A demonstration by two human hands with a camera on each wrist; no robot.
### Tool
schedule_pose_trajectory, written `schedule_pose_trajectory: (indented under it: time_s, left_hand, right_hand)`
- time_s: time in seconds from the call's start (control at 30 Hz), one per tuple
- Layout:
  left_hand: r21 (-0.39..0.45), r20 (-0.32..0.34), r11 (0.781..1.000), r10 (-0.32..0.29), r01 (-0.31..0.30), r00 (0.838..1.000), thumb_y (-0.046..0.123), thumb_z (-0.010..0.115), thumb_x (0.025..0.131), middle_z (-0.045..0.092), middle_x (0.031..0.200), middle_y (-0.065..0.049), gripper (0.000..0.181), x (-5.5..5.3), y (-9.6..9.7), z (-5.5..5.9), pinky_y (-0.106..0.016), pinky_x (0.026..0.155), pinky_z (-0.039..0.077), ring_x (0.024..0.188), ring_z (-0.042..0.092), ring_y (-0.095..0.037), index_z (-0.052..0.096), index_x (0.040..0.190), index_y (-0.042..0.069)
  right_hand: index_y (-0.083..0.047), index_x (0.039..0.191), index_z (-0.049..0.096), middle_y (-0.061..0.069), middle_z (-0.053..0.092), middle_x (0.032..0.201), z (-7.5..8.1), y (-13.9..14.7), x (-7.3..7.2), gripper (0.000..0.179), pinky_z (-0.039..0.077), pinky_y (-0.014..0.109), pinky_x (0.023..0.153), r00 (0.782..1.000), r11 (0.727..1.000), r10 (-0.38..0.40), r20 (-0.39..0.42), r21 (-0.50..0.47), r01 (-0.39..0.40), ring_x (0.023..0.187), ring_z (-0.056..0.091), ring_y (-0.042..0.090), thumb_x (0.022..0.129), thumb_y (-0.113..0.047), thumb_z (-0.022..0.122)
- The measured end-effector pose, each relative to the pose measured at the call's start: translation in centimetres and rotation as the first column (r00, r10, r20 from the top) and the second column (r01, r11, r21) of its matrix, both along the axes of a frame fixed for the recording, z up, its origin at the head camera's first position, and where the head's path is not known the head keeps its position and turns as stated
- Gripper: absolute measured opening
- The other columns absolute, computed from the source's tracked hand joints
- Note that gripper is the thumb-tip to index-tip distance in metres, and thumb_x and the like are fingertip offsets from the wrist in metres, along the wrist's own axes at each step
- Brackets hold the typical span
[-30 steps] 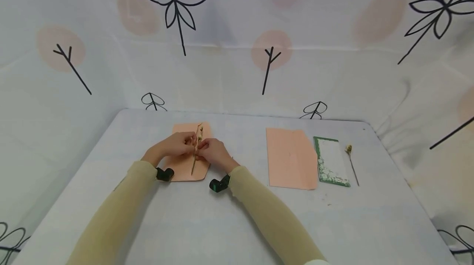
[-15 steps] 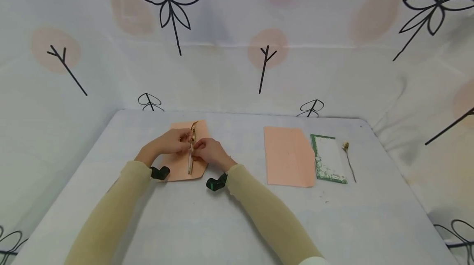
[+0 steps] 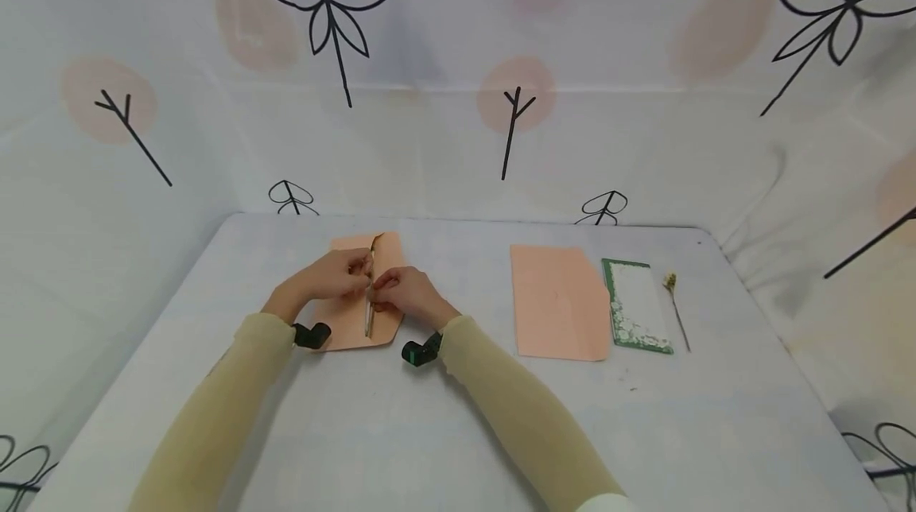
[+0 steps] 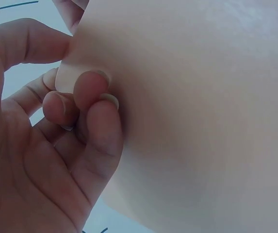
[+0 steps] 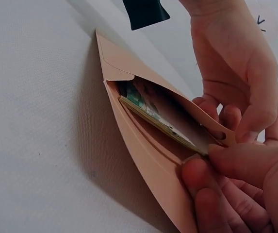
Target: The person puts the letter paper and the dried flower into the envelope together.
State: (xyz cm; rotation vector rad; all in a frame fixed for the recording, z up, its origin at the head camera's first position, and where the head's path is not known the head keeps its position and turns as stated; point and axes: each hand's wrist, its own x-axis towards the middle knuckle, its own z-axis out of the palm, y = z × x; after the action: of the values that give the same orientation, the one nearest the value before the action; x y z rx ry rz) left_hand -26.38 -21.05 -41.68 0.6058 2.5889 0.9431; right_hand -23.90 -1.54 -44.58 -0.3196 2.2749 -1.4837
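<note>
At ten o'clock on the bench (image 3: 372, 432), the left hand (image 3: 322, 275) pinches one lip of a peach envelope (image 3: 351, 327); the right hand's (image 3: 411, 293) fingers pinch the opposite lip. Only the right wrist view reveals the green-and-white insert (image 5: 160, 124) inside. Toward three o'clock lie a second envelope (image 3: 558, 305), bordered card (image 3: 635, 301) and dried flower (image 3: 669, 283).

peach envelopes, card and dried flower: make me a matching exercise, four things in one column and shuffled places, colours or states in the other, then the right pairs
Things
1. dried flower
2. left peach envelope
3. rectangular card
4. right peach envelope

Places, colours, states
A. white, edged in green
B. lying just left of the card in the head view
C. lying just right of the card in the head view
D. gaping open, something green showing inside

Right pairs: 1-C, 2-D, 3-A, 4-B
</note>
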Motion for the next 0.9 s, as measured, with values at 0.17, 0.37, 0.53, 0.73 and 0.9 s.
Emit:
schedule_pose_trajectory:
  time_s: [0.17,0.37,0.53,0.73,0.9]
  left_hand:
    - [-0.001,-0.003,1.000,0.006,-0.006,1.000,0.012,0.059,0.089,0.049,0.069,-0.002,0.009,-0.11,0.09,-0.21,-0.030,0.056,0.037,0.058,0.049,-0.018,0.050,0.091,0.013]
    - [0.003,-0.008,1.000,0.003,-0.003,1.000,0.011,0.057,0.088,0.050,0.068,-0.002,0.007,-0.05,0.12,-0.24,-0.030,0.055,0.037,0.057,0.050,-0.018,0.050,0.090,0.012]
    - [0.002,-0.004,1.000,0.002,-0.002,1.000,0.012,0.056,0.088,0.050,0.069,-0.002,0.006,0.05,0.18,-0.28,-0.030,0.056,0.037,0.059,0.050,-0.018,0.051,0.091,0.012]
    - [0.006,-0.009,1.000,-0.004,0.004,1.000,0.012,0.057,0.090,0.050,0.070,-0.002,0.006,-0.02,0.14,-0.32,-0.030,0.057,0.038,0.060,0.051,-0.018,0.051,0.091,0.013]
    - [0.011,-0.018,1.000,-0.006,0.006,1.000,0.012,0.056,0.091,0.051,0.070,-0.002,0.006,-0.08,0.15,-0.30,-0.030,0.056,0.038,0.060,0.051,-0.018,0.050,0.092,0.013]
  right_hand:
    - [-0.010,0.101,0.070,-0.002,0.073,0.079,0.06,-0.02,-0.02,0.016,0.048,0.021,0.069,1.000,1.000,0.001,0.002,-0.027,-0.001,0.073,0.070,0.010,0.089,-0.020,0.075]
    - [-0.009,0.100,0.071,-0.002,0.073,0.076,-0.15,-0.29,-0.02,0.015,0.050,0.021,0.070,1.000,0.999,-0.016,0.001,-0.032,0.016,0.070,0.071,0.010,0.088,-0.017,0.076]
    - [-0.010,0.098,0.071,-0.003,0.072,0.072,-0.16,-0.56,0.04,0.015,0.049,0.021,0.068,0.999,0.999,-0.049,-0.008,0.006,0.049,0.068,0.070,0.009,0.086,-0.017,0.078]
    - [-0.010,0.098,0.071,-0.001,0.073,0.075,0.04,-0.50,-0.01,0.015,0.050,0.022,0.072,0.999,0.998,-0.037,0.031,-0.041,0.038,0.071,0.071,0.011,0.086,-0.017,0.078]
    - [-0.007,0.103,0.073,0.001,0.074,0.082,-0.05,-0.13,-0.11,0.017,0.051,0.023,0.076,0.999,0.995,0.018,0.049,-0.095,-0.013,0.077,0.071,0.011,0.087,-0.013,0.076]
